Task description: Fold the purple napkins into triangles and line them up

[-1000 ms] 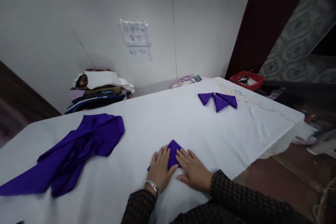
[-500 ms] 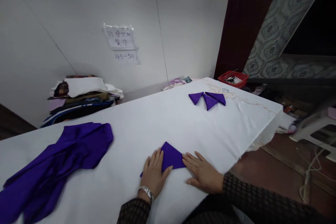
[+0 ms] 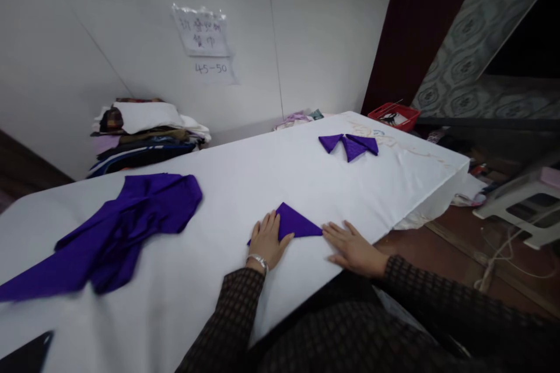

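A purple napkin (image 3: 294, 222), folded into a triangle, lies on the white-covered table (image 3: 245, 178) close to me. My left hand (image 3: 268, 240) rests flat over its left part, fingers stretched out, hiding that corner. At the right tip, my right hand (image 3: 352, 249) lies flat with its fingers spread, the fingertips touching or just beside the point. Farther back are several folded purple pieces (image 3: 355, 147) grouped together. To the left spreads a crumpled heap of unfolded purple cloth (image 3: 131, 221).
Stacked clothes (image 3: 149, 131) stand behind the table's left side, against the wall. A red basket (image 3: 396, 116) sits past the far right corner. On the floor at right is a white plastic stool (image 3: 522, 204) with cables nearby. A dark flat object (image 3: 30, 354) shows at lower left.
My right hand has slid right, from over the napkin out to its right tip, uncovering more of the triangle. My left hand stays on the napkin. The whole view has shifted.
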Motion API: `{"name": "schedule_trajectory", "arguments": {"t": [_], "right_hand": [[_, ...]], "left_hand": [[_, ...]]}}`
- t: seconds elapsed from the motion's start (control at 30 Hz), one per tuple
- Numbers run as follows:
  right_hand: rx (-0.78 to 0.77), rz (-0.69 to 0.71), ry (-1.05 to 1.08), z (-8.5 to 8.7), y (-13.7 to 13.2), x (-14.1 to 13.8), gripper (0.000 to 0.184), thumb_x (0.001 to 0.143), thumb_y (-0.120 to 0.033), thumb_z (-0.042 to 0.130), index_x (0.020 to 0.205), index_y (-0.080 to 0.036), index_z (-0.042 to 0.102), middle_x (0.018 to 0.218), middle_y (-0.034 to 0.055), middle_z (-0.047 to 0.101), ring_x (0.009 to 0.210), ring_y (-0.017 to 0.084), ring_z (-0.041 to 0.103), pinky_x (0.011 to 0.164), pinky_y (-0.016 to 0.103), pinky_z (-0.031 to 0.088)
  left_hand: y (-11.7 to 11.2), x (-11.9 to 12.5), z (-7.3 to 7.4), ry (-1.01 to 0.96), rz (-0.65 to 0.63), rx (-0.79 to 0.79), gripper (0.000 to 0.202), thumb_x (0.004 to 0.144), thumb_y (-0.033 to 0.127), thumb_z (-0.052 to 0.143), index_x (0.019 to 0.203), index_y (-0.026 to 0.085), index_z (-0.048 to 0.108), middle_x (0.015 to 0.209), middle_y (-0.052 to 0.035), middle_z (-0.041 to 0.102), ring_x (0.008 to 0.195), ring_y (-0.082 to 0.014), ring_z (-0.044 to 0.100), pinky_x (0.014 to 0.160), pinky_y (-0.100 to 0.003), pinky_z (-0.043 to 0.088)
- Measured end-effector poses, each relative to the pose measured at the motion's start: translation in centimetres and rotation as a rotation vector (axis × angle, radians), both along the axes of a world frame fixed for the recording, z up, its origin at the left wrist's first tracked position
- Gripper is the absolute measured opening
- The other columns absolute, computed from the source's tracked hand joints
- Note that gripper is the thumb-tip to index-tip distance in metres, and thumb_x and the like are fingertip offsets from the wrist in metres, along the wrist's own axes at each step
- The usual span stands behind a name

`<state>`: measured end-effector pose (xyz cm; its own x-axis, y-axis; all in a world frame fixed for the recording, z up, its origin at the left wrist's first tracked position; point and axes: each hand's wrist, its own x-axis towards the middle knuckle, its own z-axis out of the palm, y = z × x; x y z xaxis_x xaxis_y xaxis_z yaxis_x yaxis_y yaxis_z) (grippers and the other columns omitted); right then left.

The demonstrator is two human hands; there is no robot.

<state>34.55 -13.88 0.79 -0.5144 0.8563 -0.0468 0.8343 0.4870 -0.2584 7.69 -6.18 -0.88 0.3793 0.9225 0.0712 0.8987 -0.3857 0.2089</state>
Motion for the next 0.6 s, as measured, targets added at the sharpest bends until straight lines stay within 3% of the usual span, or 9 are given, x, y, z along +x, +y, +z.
{"name": "schedule_trajectory", "arguments": {"t": [0.13,0.23,0.43,0.6], "right_hand": [[0.026,-0.109,0.038,0.4,0.1,1.0,0.062,0.093,-0.05,0.035,0.145,-0.018,0.025,0.148,0.0124,0.029,0.138,0.025,0.022,0.109,0.053,0.02],[0.089,-0.116,0.118,1.1,0.9,0.6,0.061,0.093,-0.048,0.035,0.146,-0.019,0.024,0.148,0.0125,0.029,0.138,0.025,0.021,0.109,0.052,0.02],[0.094,0.06,0.181,2.2,4.6,-5.3,0.065,0.091,-0.052,0.038,0.144,-0.016,0.029,0.149,0.0144,0.028,0.138,0.027,0.021,0.11,0.049,0.021],[0.08,0.14,0.148,1.6,8.3,-9.9,0.074,0.088,-0.056,0.04,0.142,-0.008,0.03,0.148,0.0184,0.028,0.138,0.03,0.02,0.11,0.048,0.021]], "left_hand": [[-0.2,0.2,0.3,0.012,0.005,-0.042,0.071,0.087,0.06,0.029,0.142,0.014,0.031,0.151,-0.0121,0.025,0.139,-0.0266,0.021,0.111,-0.049,0.018],[-0.3,0.4,0.5,0.035,0.011,-0.056,0.073,0.087,0.062,0.025,0.142,0.014,0.029,0.152,-0.0098,0.023,0.14,-0.025,0.019,0.112,-0.048,0.017],[-0.4,0.6,0.9,0.047,0.022,-0.07,0.072,0.087,0.061,0.026,0.143,0.016,0.027,0.152,-0.0075,0.021,0.14,-0.024,0.018,0.112,-0.047,0.017],[-0.5,0.5,0.7,0.036,0.007,-0.067,0.067,0.088,0.049,0.033,0.144,0.014,0.023,0.152,-0.0079,0.023,0.139,-0.0235,0.019,0.112,-0.047,0.017]]}}
